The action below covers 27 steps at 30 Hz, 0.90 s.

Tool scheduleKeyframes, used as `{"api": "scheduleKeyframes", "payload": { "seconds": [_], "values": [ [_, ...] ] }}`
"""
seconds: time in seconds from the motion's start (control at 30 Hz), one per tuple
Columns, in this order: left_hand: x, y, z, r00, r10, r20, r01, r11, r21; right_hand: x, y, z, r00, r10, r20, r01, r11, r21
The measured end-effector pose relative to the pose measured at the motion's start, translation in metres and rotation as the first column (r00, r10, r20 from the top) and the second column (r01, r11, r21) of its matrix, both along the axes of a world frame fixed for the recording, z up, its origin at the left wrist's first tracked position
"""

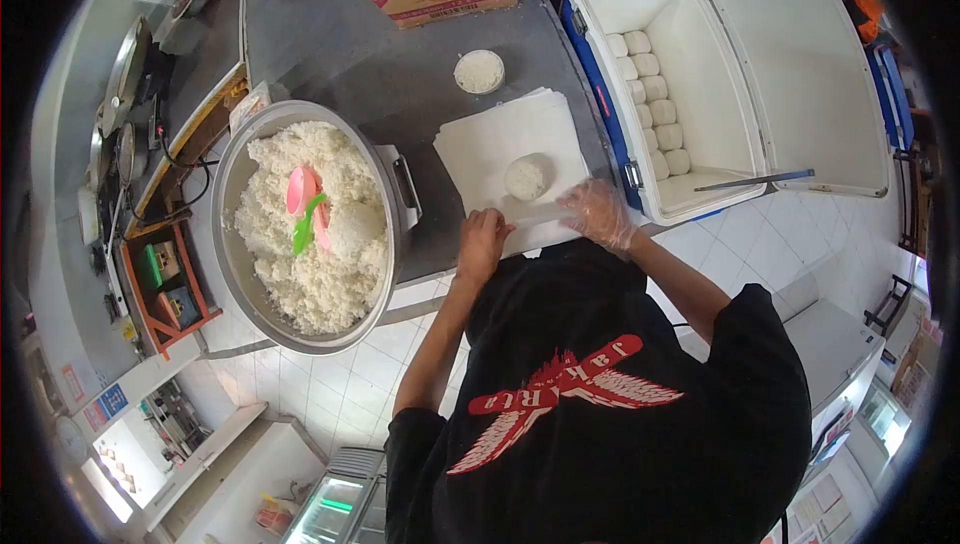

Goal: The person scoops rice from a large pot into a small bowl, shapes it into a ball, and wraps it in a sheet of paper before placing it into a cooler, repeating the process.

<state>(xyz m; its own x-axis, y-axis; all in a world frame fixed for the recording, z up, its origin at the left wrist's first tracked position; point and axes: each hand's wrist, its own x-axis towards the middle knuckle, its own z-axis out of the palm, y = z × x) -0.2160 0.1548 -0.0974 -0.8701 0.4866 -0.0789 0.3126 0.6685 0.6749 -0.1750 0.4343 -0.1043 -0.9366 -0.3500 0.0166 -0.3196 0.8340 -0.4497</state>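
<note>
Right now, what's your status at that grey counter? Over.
Bare left hand, clear-gloved right hand: both at near edge of white paper sheets. Round white rice mound: on paper, in neither hand. Nothing visible in between.

Fairly bright, soft light is filling the middle, with small glints catching on the clear glove [612,226] of the right hand [598,212] and a panel [108,489] glaring white at lower left. The fisheye lens is bowing the counter [320,44], black vignetting is swallowing the corners, and outlying details are blurring.
</note>
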Motion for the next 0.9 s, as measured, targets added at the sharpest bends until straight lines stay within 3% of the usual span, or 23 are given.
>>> {"api": "scheduleKeyframes", "payload": {
  "seconds": [0.03,0.13,0.23,0.33,0.43,0.53,0.63,0.73,0.83,0.87,0.9],
  "values": [
    [0.001,-0.002,0.001,0.999,-0.002,-0.042,0.003,1.000,0.031,0.003,0.003,-0.010,0.999,0.027,0.020,-0.029,0.994,0.108],
    [0.008,-0.019,-0.024,0.982,-0.099,-0.160,0.107,0.993,0.042,0.006,0.013,-0.014,0.997,0.056,-0.043,-0.057,0.998,-0.027],
    [0.013,-0.025,-0.024,0.987,-0.065,-0.148,0.083,0.989,0.119,0.014,0.017,-0.005,0.995,0.055,-0.083,-0.059,0.997,-0.043],
    [0.011,-0.025,-0.016,0.962,-0.152,-0.225,0.171,0.983,0.064,0.016,0.026,-0.002,0.993,0.068,-0.094,-0.067,0.998,0.008],
    [0.014,-0.029,-0.025,0.960,-0.175,-0.220,0.191,0.980,0.052,0.023,0.033,-0.009,0.996,0.086,-0.009,-0.086,0.996,0.008],
    [0.022,-0.032,-0.021,0.957,-0.216,-0.192,0.222,0.975,0.006,0.033,0.035,-0.007,0.996,0.084,-0.043,-0.086,0.995,-0.043],
    [0.027,-0.032,0.000,0.967,-0.252,-0.032,0.253,0.967,0.012,0.037,0.039,0.007,0.977,0.120,0.176,-0.128,0.991,0.039],
    [0.021,-0.036,0.003,0.993,0.009,0.121,-0.032,0.981,0.190,0.029,0.043,0.012,0.988,-0.100,0.120,0.133,0.942,-0.307],
    [-0.003,-0.035,-0.017,0.810,0.276,0.517,-0.405,0.901,0.154,0.005,0.031,0.006,0.849,-0.377,0.370,0.480,0.844,-0.239],
    [-0.009,-0.027,-0.018,0.789,0.261,0.556,-0.487,0.817,0.308,0.000,0.023,-0.021,0.836,-0.471,0.280,0.540,0.795,-0.276],
    [-0.011,-0.023,-0.023,0.758,0.298,0.580,-0.526,0.805,0.274,0.000,0.019,-0.037,0.828,-0.492,0.268,0.556,0.780,-0.288]
  ]
}}
